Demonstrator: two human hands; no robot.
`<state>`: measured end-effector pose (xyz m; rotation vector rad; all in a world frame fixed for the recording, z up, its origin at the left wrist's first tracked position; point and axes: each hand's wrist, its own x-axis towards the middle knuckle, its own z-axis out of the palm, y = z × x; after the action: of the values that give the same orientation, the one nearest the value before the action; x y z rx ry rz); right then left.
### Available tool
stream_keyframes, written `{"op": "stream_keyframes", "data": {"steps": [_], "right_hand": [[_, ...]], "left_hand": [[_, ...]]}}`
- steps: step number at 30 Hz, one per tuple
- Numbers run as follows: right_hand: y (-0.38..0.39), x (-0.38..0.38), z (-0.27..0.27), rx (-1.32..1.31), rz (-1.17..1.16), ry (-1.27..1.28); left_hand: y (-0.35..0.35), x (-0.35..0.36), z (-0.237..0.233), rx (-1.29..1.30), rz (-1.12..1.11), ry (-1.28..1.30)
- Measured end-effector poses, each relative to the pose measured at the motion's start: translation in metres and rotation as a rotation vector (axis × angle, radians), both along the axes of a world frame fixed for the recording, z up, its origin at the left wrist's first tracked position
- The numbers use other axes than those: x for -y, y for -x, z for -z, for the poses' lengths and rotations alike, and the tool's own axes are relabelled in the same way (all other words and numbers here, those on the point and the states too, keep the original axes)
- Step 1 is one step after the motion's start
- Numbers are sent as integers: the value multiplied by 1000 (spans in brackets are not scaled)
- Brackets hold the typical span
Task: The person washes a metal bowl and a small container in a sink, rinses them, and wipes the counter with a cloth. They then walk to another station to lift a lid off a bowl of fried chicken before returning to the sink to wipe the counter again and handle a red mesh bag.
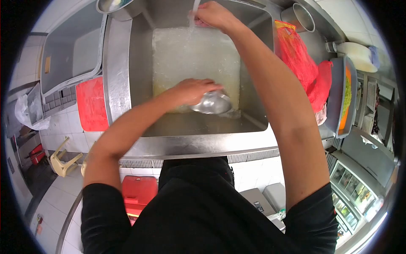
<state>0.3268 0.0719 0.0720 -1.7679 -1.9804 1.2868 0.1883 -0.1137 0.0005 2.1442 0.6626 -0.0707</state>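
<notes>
My left hand [195,91] is closed on a shiny metal bowl [215,103], low inside the steel sink [198,142]. The bowl is tilted, and water shows around its lower edge. At the far side of the sink, my right hand [212,15] is curled beside the stream of water [193,21] coming from above. Something pinkish shows under its fingers, too small and covered to name. A pale rectangular area [194,55] covers the sink's bottom between my hands.
A red mesh bag [296,57] and a metal pot [298,17] stand right of the sink. Beyond the bag is a grey tray [337,97] with orange and green contents. On the left are a grey tub [80,51], a red board [91,105] and another metal pot [122,10].
</notes>
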Motion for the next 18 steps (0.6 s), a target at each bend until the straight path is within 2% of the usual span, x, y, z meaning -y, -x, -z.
{"op": "stream_keyframes", "data": {"steps": [2, 3, 5, 6, 7, 8, 9, 11, 13, 14, 15, 16, 17, 18], "right_hand": [[1, 5, 15, -72, 123, -231], [5, 9, 8, -74, 129, -230], [19, 16, -17, -261, 139, 54], [28, 14, -16, -265, 136, 51], [38, 9, -12, -506, 237, 199], [44, 5, -10, -744, 337, 348], [45, 2, -9, -740, 333, 347], [49, -2, -12, -820, 272, 408], [48, 2, -25, -770, 237, 387], [45, 4, -33, -728, 211, 362], [44, 6, -42, -723, 206, 360], [41, 6, -49, -634, 186, 327], [39, 6, -56, -546, 167, 295], [37, 8, -63, -544, 165, 291]], "left_hand": [[37, -2, -13, -114, 174, -76], [55, -5, -17, -201, 233, -119], [81, -29, 8, -412, 305, -205], [81, -44, -1, -458, 224, -262], [80, -60, -11, -502, 143, -316], [80, -81, 4, -380, 2, -383], [81, -100, 20, -253, -140, -445], [57, -126, -10, -305, -416, -405], [50, -162, 29, -245, -828, -285], [46, -168, 24, -240, -835, -287], [40, -175, 18, -201, -761, -412], [36, -183, 17, -161, -683, -538], [34, -188, 17, -158, -688, -542], [32, -191, 18, 37, -633, -652]]}}
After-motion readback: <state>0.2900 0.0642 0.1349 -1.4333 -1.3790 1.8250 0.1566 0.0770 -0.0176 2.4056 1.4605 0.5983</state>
